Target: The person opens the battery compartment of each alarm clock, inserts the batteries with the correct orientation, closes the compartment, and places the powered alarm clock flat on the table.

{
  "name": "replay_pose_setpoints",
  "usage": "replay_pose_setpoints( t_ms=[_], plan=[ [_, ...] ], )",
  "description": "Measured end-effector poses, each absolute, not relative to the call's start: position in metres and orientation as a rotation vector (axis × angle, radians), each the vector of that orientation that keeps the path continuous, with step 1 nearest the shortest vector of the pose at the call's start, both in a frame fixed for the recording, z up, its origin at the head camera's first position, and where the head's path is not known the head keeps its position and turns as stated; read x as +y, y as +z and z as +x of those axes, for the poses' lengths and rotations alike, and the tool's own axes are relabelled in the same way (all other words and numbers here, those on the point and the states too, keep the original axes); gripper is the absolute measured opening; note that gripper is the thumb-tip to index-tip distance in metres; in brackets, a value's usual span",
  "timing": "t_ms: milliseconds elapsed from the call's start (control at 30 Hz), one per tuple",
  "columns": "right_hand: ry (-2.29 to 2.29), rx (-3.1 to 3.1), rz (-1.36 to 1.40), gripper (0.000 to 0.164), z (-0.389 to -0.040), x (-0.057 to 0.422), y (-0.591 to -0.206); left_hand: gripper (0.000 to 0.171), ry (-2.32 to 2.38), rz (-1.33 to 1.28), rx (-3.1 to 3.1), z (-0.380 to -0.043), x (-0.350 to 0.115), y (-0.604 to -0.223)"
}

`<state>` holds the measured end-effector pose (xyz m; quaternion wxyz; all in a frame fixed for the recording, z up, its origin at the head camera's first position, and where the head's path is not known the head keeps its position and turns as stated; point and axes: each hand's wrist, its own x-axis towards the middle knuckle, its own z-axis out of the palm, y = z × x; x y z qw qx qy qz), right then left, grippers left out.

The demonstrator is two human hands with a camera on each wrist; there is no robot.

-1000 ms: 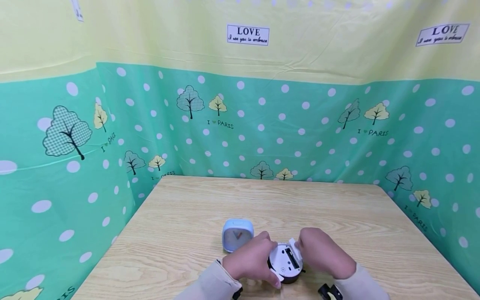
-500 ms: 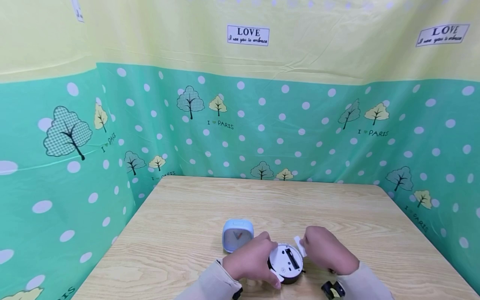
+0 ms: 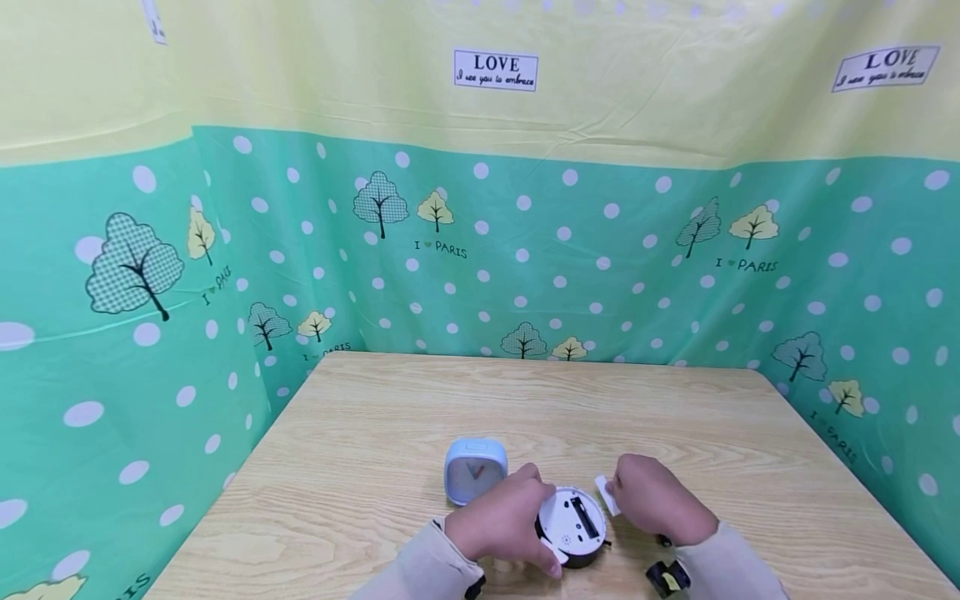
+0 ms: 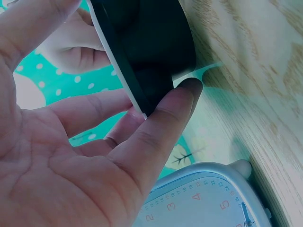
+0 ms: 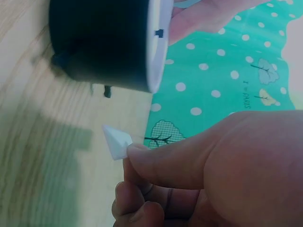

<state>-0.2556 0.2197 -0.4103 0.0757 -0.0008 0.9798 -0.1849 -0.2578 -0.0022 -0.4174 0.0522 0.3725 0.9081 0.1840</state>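
Note:
A round black clock (image 3: 573,525) lies face down with its white back up, an open dark battery slot in it. Thumb and fingers of my left hand (image 3: 504,518) hold its left side; in the left wrist view they grip the white rim and black body (image 4: 151,42). My right hand (image 3: 651,498), just right of the clock, pinches a small white battery cover (image 3: 607,495) between thumb and curled fingers. That cover (image 5: 117,143) is apart from the clock in the right wrist view. The clock's face is hidden.
A light blue square clock (image 3: 476,471) stands behind my left hand, its dial with red numerals showing in the left wrist view. The wooden table (image 3: 525,396) reaches back to a green and yellow patterned curtain (image 3: 540,250).
My right hand has drawn the white battery cover away from the clock to the right, leaving a gap between them. The left hand and the clock have stayed in place.

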Motion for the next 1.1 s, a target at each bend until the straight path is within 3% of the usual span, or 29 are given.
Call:
replay_pose_setpoints(
  t_ms=[733, 1100],
  plan=[
    [-0.557, 2.933, 0.031, 0.030, -0.259, 0.230, -0.427, 0.090, 0.563, 1.086, 2.728, -0.259, -0.001, -0.417],
    [-0.550, 2.965, 0.030, 0.038, -0.263, 0.234, -0.435, 0.092, 0.563, 1.081, 2.724, -0.259, -0.001, -0.417]
  ],
)
